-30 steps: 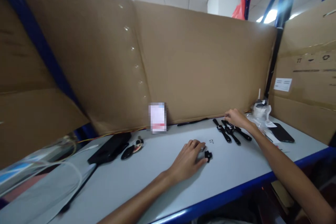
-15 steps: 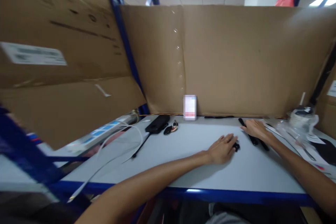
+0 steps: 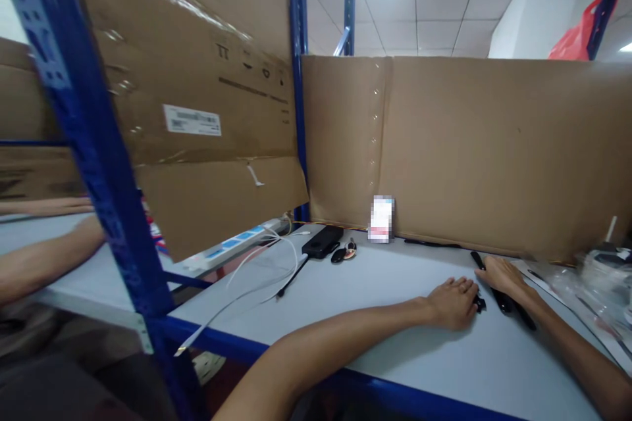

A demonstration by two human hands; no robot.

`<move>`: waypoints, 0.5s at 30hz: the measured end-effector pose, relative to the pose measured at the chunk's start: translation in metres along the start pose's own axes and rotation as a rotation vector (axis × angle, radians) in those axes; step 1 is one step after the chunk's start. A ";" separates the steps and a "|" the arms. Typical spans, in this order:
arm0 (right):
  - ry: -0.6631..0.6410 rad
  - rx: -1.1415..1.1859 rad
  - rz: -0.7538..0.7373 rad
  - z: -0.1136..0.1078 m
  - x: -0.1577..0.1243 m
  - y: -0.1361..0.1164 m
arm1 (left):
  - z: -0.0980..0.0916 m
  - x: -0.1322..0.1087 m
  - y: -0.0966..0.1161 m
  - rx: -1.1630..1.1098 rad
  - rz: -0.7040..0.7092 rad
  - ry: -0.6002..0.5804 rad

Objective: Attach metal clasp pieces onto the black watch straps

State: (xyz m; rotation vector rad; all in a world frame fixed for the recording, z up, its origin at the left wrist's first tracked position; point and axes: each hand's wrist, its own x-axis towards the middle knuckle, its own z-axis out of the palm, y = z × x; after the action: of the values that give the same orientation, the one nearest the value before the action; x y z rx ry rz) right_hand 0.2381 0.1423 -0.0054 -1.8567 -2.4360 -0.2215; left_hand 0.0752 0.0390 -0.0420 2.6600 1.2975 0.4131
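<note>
My left hand (image 3: 451,302) lies palm down on the grey table (image 3: 385,289), fingers flat and together. Its fingertips touch a small black part (image 3: 479,304). Just behind it, my right hand (image 3: 501,274) rests flat across several black watch straps (image 3: 503,302) that lie side by side. One strap end (image 3: 476,256) sticks out beyond the fingers. Whether the right fingers pinch a strap underneath is hidden.
A cardboard wall (image 3: 469,145) backs the table. A black case (image 3: 322,241), key fob (image 3: 344,251), blurred card (image 3: 382,218), power strip (image 3: 237,247) and white cables (image 3: 247,283) sit left. Plastic bags (image 3: 597,270) crowd the right. A blue rack post (image 3: 93,145) stands left, another person's arm (image 3: 44,256) beyond it.
The view has swung left, bringing in the blue post, the large box and another person's arm. Both my hands stay on the same spots by the small black part and the straps.
</note>
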 end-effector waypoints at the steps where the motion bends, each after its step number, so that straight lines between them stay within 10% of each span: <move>1: 0.007 0.005 0.000 0.001 0.002 0.002 | 0.001 0.002 0.000 0.011 0.004 0.004; 15: 0.100 0.618 0.167 -0.021 0.007 0.018 | 0.001 0.019 0.004 -0.169 0.010 0.150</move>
State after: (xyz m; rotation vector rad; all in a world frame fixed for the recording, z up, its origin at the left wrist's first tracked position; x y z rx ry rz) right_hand 0.2532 0.1503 0.0175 -1.6874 -1.9545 0.3936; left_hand 0.0898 0.0510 -0.0384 2.5373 1.2283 0.7034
